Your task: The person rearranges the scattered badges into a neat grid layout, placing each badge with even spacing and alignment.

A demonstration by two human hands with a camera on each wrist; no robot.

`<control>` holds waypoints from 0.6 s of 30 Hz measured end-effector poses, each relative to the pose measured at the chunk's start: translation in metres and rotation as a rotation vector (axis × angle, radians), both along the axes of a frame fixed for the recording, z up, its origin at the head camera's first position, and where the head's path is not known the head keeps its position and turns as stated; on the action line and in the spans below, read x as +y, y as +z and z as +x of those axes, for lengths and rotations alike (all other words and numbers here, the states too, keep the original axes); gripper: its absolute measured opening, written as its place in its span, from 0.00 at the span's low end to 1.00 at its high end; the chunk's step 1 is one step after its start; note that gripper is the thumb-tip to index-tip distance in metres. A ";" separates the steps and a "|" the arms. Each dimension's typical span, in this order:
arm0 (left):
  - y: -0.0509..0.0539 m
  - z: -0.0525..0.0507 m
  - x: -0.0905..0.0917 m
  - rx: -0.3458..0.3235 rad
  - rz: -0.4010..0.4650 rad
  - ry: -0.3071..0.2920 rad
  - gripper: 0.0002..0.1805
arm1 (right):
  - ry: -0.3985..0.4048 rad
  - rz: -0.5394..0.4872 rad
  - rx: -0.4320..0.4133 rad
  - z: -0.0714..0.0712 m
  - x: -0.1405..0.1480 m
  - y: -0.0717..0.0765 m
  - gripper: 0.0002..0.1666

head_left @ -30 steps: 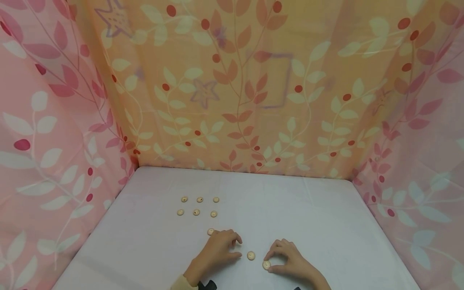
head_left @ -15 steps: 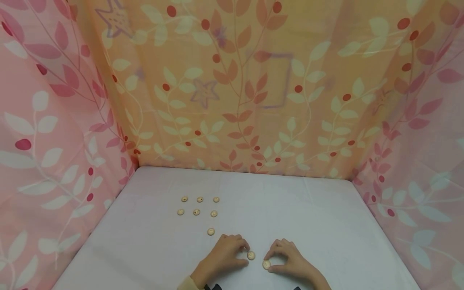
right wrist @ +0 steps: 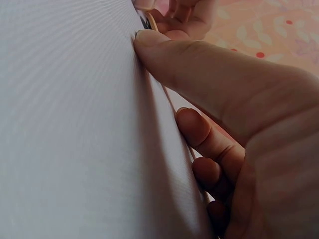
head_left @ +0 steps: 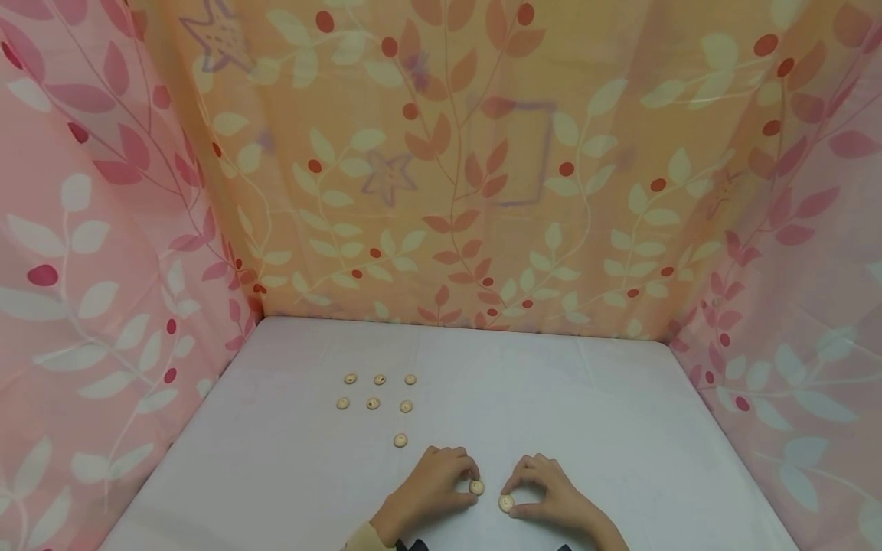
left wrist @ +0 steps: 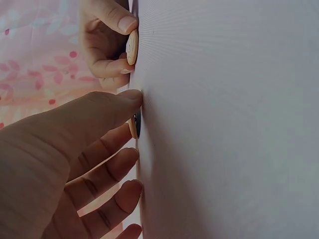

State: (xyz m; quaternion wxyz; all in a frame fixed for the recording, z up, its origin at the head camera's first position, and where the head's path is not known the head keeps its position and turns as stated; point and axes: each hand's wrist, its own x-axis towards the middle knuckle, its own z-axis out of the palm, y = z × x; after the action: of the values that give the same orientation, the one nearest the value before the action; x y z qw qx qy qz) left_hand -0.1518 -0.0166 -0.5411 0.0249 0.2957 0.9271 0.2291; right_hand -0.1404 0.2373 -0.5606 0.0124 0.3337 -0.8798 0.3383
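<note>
Near the front of the white table, my left hand (head_left: 439, 482) curls thumb and index finger around a round wooden button (head_left: 477, 487). That button looks tilted in the left wrist view, its dark underside showing beside the thumb (left wrist: 112, 107). Just to the right, my right hand (head_left: 547, 493) pinches a second wooden button (head_left: 506, 503) between thumb and fingers; this one stands on edge in the left wrist view (left wrist: 131, 47). In the right wrist view, my right thumb (right wrist: 199, 64) hides most of its button. A small gap separates the two held buttons.
A lone wooden button (head_left: 400, 440) lies left of and beyond my left hand. Farther back, several similar buttons form two rows, one of them a front-row button (head_left: 374, 403). Patterned curtains (head_left: 441, 191) enclose the white table (head_left: 551, 398) at the back and sides.
My left hand has moved right and slightly nearer, away from the lone button, and its thumb and index finger have closed around another button. My right hand stays in place with its button.
</note>
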 end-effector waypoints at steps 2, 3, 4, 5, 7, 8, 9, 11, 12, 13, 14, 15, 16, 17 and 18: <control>0.001 -0.001 0.001 0.009 -0.004 -0.002 0.10 | -0.002 0.001 0.002 0.000 0.000 0.000 0.12; 0.001 -0.001 0.001 0.011 -0.006 -0.004 0.09 | -0.004 0.001 0.001 0.000 0.000 0.000 0.12; 0.002 -0.001 0.002 0.010 -0.009 -0.005 0.09 | -0.005 0.002 0.000 0.000 0.000 0.000 0.12; 0.002 -0.001 0.002 0.009 -0.009 -0.005 0.09 | -0.007 0.002 -0.002 0.000 0.000 0.000 0.12; 0.003 -0.001 0.003 -0.001 -0.014 -0.007 0.08 | -0.010 0.003 -0.006 0.000 0.000 0.000 0.12; 0.004 -0.001 0.003 -0.006 -0.015 -0.008 0.08 | -0.012 0.003 -0.007 0.000 0.000 0.000 0.12; 0.005 -0.001 0.003 -0.014 -0.016 -0.008 0.08 | -0.014 0.004 -0.009 0.000 0.000 0.000 0.12; 0.006 -0.002 0.003 -0.023 -0.016 -0.007 0.09 | -0.017 0.005 -0.011 0.001 0.000 0.000 0.13; 0.006 -0.002 0.003 -0.027 -0.017 -0.007 0.09 | -0.018 0.005 -0.013 0.001 0.000 0.000 0.13; 0.006 -0.002 0.002 -0.028 -0.014 -0.006 0.09 | -0.019 0.006 -0.014 0.001 0.000 0.000 0.13; 0.006 -0.002 0.002 -0.031 -0.010 -0.004 0.09 | -0.020 0.007 -0.014 0.001 0.000 0.000 0.13; 0.006 -0.002 0.001 -0.031 -0.006 -0.002 0.09 | -0.022 0.008 -0.016 0.001 0.000 0.000 0.13; 0.006 -0.002 0.001 -0.031 -0.002 0.000 0.09 | -0.023 0.011 -0.016 0.001 0.000 0.000 0.13; 0.006 -0.003 0.000 -0.031 0.002 0.002 0.08 | -0.023 0.012 -0.016 0.000 0.000 0.000 0.13; 0.006 -0.003 -0.001 -0.032 0.006 0.005 0.08 | -0.024 0.013 -0.015 0.000 0.000 0.000 0.13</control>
State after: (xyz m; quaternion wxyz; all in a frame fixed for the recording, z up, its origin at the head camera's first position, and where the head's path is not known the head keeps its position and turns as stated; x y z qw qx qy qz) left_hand -0.1548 -0.0180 -0.5354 0.0383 0.2896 0.9266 0.2367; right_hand -0.1401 0.2373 -0.5604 0.0076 0.3207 -0.8859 0.3351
